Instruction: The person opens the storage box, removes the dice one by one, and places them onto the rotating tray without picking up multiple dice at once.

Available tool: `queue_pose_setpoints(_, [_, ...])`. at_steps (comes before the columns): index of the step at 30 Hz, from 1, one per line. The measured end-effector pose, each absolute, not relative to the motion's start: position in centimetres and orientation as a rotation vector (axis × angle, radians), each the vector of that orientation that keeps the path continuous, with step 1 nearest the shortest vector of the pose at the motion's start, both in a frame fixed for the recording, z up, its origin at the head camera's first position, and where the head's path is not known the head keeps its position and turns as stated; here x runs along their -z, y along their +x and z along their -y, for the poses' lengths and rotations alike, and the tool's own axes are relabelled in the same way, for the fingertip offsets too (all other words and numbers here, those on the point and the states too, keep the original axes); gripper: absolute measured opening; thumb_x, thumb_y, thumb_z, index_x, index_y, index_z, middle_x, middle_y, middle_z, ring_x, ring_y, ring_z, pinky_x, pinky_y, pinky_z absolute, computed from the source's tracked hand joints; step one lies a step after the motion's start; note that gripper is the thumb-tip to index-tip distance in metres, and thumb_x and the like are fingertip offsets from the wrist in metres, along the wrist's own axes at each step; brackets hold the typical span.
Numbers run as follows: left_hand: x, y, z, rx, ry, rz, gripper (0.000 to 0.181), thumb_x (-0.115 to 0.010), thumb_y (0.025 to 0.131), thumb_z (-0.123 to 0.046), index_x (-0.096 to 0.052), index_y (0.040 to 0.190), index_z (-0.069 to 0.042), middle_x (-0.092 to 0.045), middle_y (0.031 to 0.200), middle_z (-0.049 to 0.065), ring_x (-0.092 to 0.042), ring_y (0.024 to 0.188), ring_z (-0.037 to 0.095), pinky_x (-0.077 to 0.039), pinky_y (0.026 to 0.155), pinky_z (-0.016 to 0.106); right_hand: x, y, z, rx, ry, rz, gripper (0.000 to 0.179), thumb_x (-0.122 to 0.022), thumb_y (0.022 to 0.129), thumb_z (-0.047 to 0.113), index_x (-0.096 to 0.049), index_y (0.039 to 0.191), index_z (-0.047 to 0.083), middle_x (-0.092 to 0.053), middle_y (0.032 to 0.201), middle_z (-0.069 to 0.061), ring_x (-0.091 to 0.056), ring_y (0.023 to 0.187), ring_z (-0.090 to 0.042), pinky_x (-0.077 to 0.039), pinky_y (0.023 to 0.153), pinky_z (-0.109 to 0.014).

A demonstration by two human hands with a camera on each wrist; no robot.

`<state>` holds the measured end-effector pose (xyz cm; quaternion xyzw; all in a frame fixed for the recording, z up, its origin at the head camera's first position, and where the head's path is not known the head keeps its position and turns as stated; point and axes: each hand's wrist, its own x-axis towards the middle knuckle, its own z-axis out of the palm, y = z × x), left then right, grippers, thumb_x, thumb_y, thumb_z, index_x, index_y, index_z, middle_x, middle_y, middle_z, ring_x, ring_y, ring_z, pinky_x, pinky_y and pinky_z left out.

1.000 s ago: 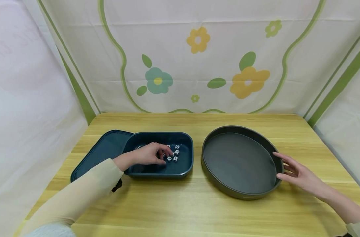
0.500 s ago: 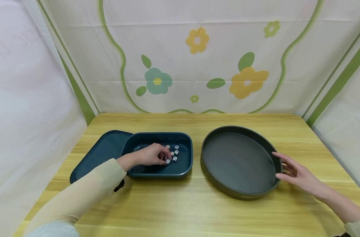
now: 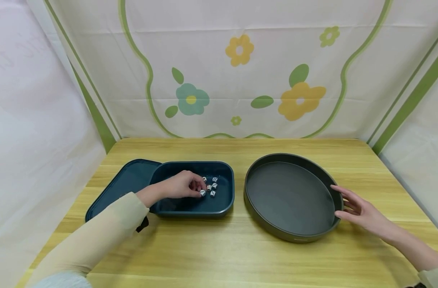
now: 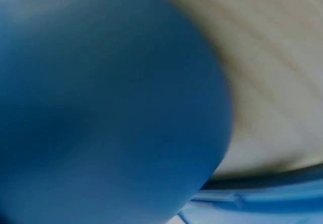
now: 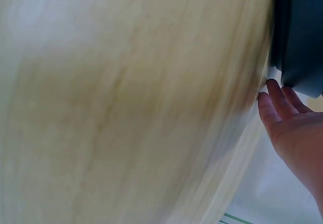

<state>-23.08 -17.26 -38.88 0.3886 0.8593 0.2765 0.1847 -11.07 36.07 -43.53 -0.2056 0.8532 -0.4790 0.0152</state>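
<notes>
In the head view my left hand [image 3: 183, 185] reaches into a dark blue rectangular box [image 3: 226, 208]. Its thumb and forefinger pinch a white die [image 3: 202, 193] with black pips; the other fingers curl behind. Several more dice, such as one die [image 3: 213, 193], lie on the box floor to the right of that hand. The hand may hide others. My right hand [image 3: 363, 212] touches the right side of a round dark grey pan [image 3: 291, 196] with loosely spread fingers. In the right wrist view these fingers [image 5: 280, 100] reach toward the dark pan wall [image 5: 303, 37].
A dark blue lid [image 3: 127, 184] lies left of the box, partly behind it and under the left forearm. The wooden table [image 3: 219, 252] ends at a printed cloth wall [image 3: 211, 72]. The left wrist view is mostly filled by a blurred blue surface [image 4: 111, 103].
My left hand has closed thumb and forefinger on a die and lifted slightly, shifting back a little to the left. The right hand and pan stay in place.
</notes>
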Motion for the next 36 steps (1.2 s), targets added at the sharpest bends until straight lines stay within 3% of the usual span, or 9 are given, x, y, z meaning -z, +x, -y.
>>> queue_pose_setpoints(4, [37.3, -23.1, 16.9, -0.805, 1.092, -2.431, 0.011, -0.071, 0.089, -0.01, -0.071, 0.101, -0.012, -0.062, 0.082, -0.008, -0.056, 0.073, 0.011, -0.05, 0.067, 0.027, 43.6, -11.1, -36.1, 1.492, -0.635, -2.651, 0.072, -0.06, 0.091, -0.008, -0.029, 0.153, 0.012, -0.032, 0.152, 0.01, -0.038, 0.119, 0.014, -0.038, 0.089, -0.007])
queue_pose_setpoints(12, [34.2, -23.3, 14.5, -0.882, 1.142, -2.364, 0.013, -0.069, 0.091, -0.01, -0.07, 0.104, -0.007, -0.062, 0.083, -0.003, -0.056, 0.073, 0.016, -0.05, 0.066, 0.029, 43.5, -11.0, -36.2, 1.479, -0.585, -2.636, 0.07, -0.061, 0.092, -0.006, -0.029, 0.152, 0.008, -0.032, 0.14, 0.026, -0.038, 0.117, 0.016, -0.04, 0.087, -0.008])
queue_pose_setpoints(20, [31.7, -24.2, 9.1, -0.875, 1.345, -2.303, 0.011, -0.071, 0.09, -0.01, -0.071, 0.101, -0.008, -0.063, 0.083, -0.003, -0.056, 0.073, 0.013, -0.048, 0.067, 0.026, 43.4, -11.1, -36.1, 1.484, -0.602, -2.632, 0.069, -0.061, 0.092, -0.006, -0.029, 0.152, 0.007, -0.033, 0.143, 0.024, -0.038, 0.118, 0.014, -0.039, 0.088, -0.008])
queue_pose_setpoints(36, [35.0, -26.5, -1.0, -0.674, 1.355, -2.206, 0.009, -0.072, 0.089, -0.012, -0.07, 0.098, -0.011, -0.063, 0.085, -0.002, -0.056, 0.078, 0.01, -0.047, 0.071, 0.02, 43.3, -11.1, -36.1, 1.478, -0.585, -2.632, 0.069, -0.061, 0.092, -0.005, -0.029, 0.152, 0.008, -0.032, 0.142, 0.026, -0.038, 0.118, 0.015, -0.04, 0.087, -0.008])
